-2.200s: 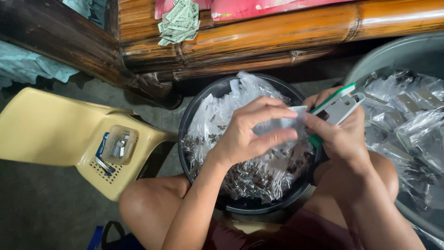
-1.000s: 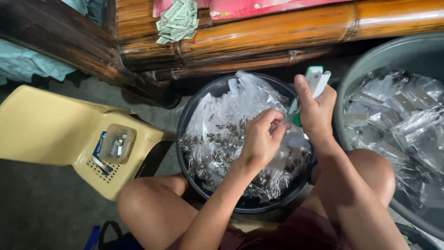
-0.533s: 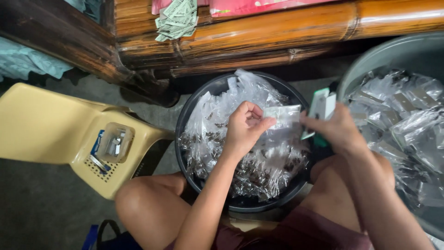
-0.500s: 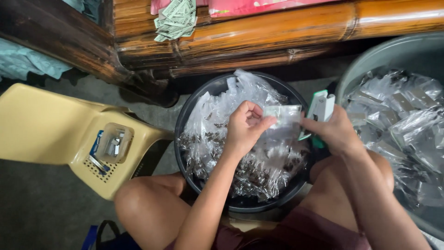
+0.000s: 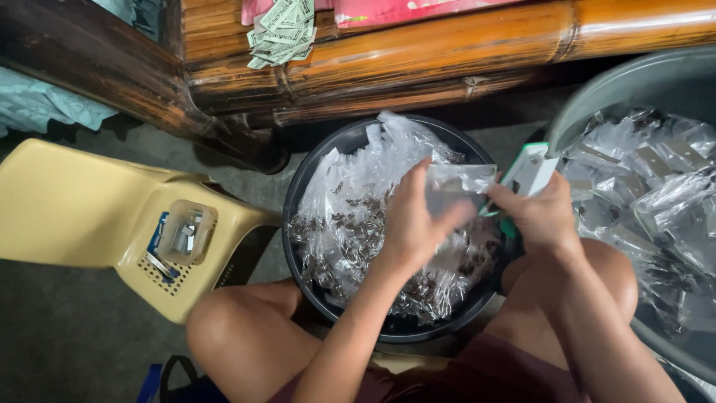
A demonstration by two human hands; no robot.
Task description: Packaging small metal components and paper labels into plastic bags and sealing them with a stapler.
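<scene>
A seated person, seen from above with bare knees apart, works over a round black basin (image 5: 298,216) held between the legs. The basin is heaped with small clear plastic bags (image 5: 350,216), many holding something dark and small that cannot be made out. The left hand (image 5: 414,224) hovers over the middle of the basin, its fingers (image 5: 447,220) curled and pinching the lower edge of one small clear bag (image 5: 459,179), which is held up flat just above the heap. The right hand (image 5: 541,216) is just beside it, over the basin's right rim, with its fingers wrapped tightly around a white and green stapler (image 5: 526,168); the stapler's front end touches the right edge of the held bag. To the right, a larger grey tub (image 5: 597,89) holds more clear bags (image 5: 656,201), apparently filled and closed. To the left, well apart from the hands, stands a pale yellow plastic chair (image 5: 67,209); on its seat sits a small clear box (image 5: 186,231) with small metal pieces inside. Above the basin runs a thick bamboo bench frame (image 5: 447,52), with a bundle of folded paper slips (image 5: 280,33) resting on it. The floor (image 5: 74,343) is dull grey.
</scene>
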